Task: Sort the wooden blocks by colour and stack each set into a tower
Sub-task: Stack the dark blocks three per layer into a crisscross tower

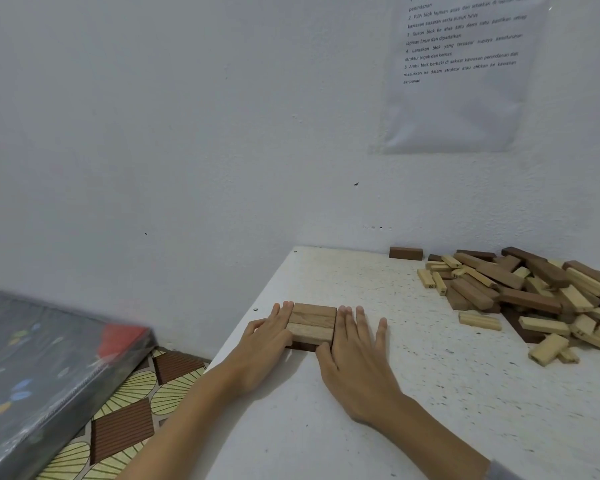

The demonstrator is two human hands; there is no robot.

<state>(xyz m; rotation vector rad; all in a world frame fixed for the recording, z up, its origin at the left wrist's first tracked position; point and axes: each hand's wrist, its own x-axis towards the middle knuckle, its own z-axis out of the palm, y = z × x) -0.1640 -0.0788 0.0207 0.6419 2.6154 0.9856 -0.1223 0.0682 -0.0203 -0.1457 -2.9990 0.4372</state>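
— Which step?
— Squaring up the low start of one tower (311, 323), at the desk's (361, 427) left edge. Three mid-brown blocks on top, a darker layer just visible beneath. Left hand (267, 341) pressed flat at its 9 o'clock side, right hand (357, 355) at 3 o'clock. Fingers (360, 322) straight and close together, pushing inward, gripping nothing.
— Next move?
— Probably easing off the press without nudging the layer, then reaching to the mixed pile (534, 299), well apart at 2 o'clock, for another matching piece.
— Anything in the way?
— Mostly the pile itself: dark, mid and pale blocks overlapping, so likely to shift on pulling one out. Also a lone dark block (406, 253) by the wall at 1 o'clock, a printed sheet (461, 71) above it, and a dark wrapped slab (49, 358) off the desk at 8 o'clock.
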